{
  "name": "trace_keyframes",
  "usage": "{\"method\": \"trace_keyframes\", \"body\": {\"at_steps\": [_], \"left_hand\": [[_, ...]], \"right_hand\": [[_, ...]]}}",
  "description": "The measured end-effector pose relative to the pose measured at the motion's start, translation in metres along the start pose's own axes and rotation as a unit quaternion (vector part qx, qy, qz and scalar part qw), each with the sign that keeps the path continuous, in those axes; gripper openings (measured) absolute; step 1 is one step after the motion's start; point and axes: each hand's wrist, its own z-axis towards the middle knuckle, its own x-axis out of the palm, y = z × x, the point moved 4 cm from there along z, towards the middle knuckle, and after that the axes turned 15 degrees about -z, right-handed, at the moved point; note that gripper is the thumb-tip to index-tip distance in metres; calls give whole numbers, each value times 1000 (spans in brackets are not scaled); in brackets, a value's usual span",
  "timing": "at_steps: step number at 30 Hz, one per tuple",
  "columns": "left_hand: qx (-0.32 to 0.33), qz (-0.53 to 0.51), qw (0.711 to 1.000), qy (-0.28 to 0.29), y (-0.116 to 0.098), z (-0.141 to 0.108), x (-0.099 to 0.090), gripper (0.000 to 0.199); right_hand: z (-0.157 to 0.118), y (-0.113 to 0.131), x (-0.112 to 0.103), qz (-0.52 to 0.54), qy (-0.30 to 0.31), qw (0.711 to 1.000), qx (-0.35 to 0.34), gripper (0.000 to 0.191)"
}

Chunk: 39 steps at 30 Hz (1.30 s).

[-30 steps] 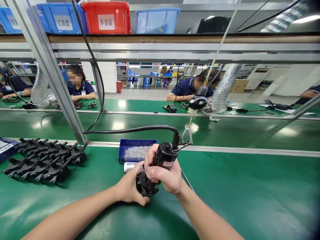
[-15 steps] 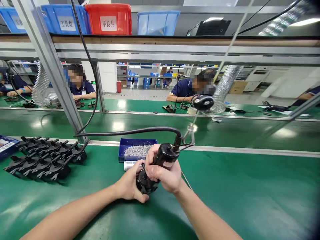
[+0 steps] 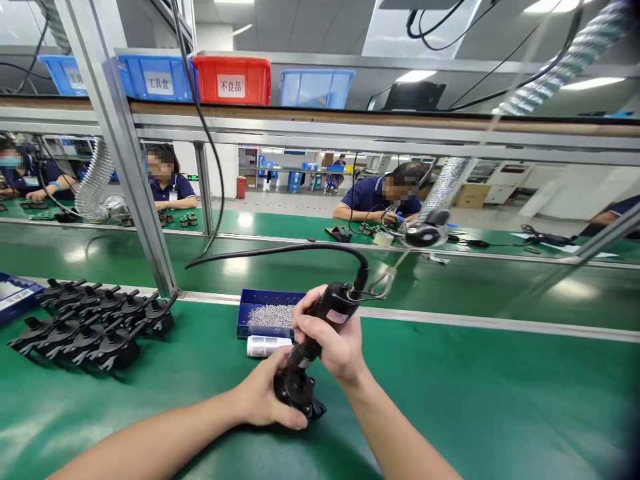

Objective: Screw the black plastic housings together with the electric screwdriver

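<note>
My right hand [image 3: 334, 337] is wrapped round a black electric screwdriver [image 3: 336, 308], which tilts down to the left with its cable leaving the top. My left hand [image 3: 273, 393] grips a black plastic part [image 3: 299, 392] on the green bench. The screwdriver's nose points down at this part; whether the tip touches a screw is hidden. Just behind the hands lies a white labelled roll [image 3: 265, 345]. A blue tray [image 3: 245, 319] behind it holds many small silver screws [image 3: 273, 316].
Several similar black assemblies [image 3: 95, 327] stand in rows at the left. A metal post [image 3: 127, 160] rises behind them. The screwdriver cable [image 3: 280, 251] loops overhead, and a balancer cord hook [image 3: 386, 280] hangs by its top. Co-workers sit across the green conveyor [image 3: 280, 273].
The view has tilted up, so the background sits lower. The screwdriver stands more upright, lifted relative to the black part, whose top now shows more. Both hands keep their holds.
</note>
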Motion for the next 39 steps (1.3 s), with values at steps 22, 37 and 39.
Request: {"method": "trace_keyframes", "body": {"at_steps": [22, 37, 39], "left_hand": [[-65, -19, 995, -76, 1, -3, 10, 78], [-32, 12, 997, -63, -8, -3, 11, 82], [-36, 6, 997, -64, -8, -3, 11, 83]], "right_hand": [[-4, -23, 18, -57, -4, 998, 36, 13], [-2, -26, 21, -39, -8, 998, 48, 17], [0, -28, 21, -32, -13, 998, 57, 16]]}}
